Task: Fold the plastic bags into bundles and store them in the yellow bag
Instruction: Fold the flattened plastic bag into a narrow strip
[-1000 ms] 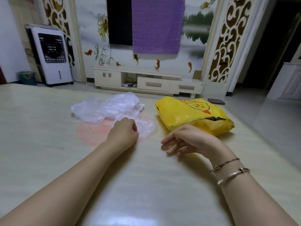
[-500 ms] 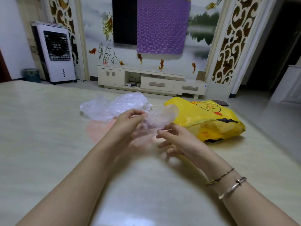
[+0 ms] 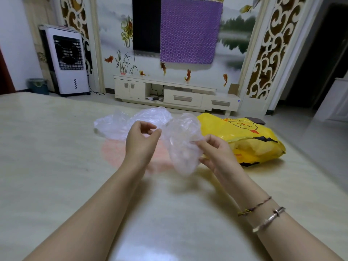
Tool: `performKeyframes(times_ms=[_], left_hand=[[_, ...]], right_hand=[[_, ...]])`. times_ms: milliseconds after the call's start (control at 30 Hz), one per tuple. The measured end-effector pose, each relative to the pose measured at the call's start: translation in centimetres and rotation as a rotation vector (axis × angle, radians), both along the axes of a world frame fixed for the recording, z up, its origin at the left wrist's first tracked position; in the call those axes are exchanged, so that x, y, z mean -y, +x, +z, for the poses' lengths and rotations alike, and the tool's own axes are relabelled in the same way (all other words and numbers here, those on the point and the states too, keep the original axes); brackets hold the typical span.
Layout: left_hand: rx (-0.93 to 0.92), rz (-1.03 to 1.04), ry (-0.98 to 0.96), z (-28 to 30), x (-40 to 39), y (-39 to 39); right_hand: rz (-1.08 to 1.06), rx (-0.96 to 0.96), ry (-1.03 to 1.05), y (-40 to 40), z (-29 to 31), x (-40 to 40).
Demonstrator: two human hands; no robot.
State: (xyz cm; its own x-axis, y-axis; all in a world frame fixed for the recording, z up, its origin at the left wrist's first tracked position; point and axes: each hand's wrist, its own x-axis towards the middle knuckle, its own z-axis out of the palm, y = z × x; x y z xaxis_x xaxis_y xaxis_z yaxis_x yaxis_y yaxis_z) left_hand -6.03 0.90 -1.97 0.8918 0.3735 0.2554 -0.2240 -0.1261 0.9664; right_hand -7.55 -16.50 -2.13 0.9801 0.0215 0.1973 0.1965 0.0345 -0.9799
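The yellow bag (image 3: 243, 136) lies on its side at the right of the desk (image 3: 47, 157), printed with a cartoon face outlined in black with a red tongue; there is some orange lettering above the face, too blurred to read. Its long axis runs from the far middle of the desk toward the near right, close to the desk's right edge.

Held up in the air between the hands is a clear plastic bag (image 3: 183, 142), crumpled, hanging with its length roughly up and down. The right hand (image 3: 216, 153) pinches its right edge between thumb and fingers. The left hand (image 3: 140, 141) is just beside the bag's left side, fingers curled; whether it really grips the film I cannot tell.

Behind the hands more clear bags (image 3: 131, 121) lie heaped on the desk, over a pale pink patch (image 3: 113, 149). The left half and the near part of the desk are broad bare surface.
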Motion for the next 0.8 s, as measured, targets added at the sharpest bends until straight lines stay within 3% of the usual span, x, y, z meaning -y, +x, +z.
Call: performKeyframes(times_ms=[133,200,333,400,500,667,800], left_hand=[[0.235,-0.199,-0.058,1.0,1.0,-1.3],[0.169,-0.344,-0.089,1.2,1.7,-1.8],[-0.143,-0.523,-0.134,0.5,2.4,-1.6],[-0.157,-0.587,-0.251,0.0,2.1,-1.2],[-0.084,-0.556,-0.331,0.0,1.4,-0.9],[-0.058,-0.577,-0.392,0.3,0.7,-0.9],[-0.057,-0.727,-0.442,0.9,1.5,-1.5]], right_hand=[[-0.191,0.220,-0.228,0.1,-0.4,-0.2],[-0.237,0.319,-0.323,-0.1,-0.4,-0.5],[-0.177,0.461,-0.379,-0.3,-0.5,-0.9],[-0.111,0.500,-0.457,-0.4,-0.7,-1.1],[-0.009,0.464,-0.474,-0.7,-0.7,-1.3],[-0.050,0.349,-0.112,-0.3,-0.1,-0.8],[-0.097,0.136,-0.155,0.5,-0.7,-0.4]])
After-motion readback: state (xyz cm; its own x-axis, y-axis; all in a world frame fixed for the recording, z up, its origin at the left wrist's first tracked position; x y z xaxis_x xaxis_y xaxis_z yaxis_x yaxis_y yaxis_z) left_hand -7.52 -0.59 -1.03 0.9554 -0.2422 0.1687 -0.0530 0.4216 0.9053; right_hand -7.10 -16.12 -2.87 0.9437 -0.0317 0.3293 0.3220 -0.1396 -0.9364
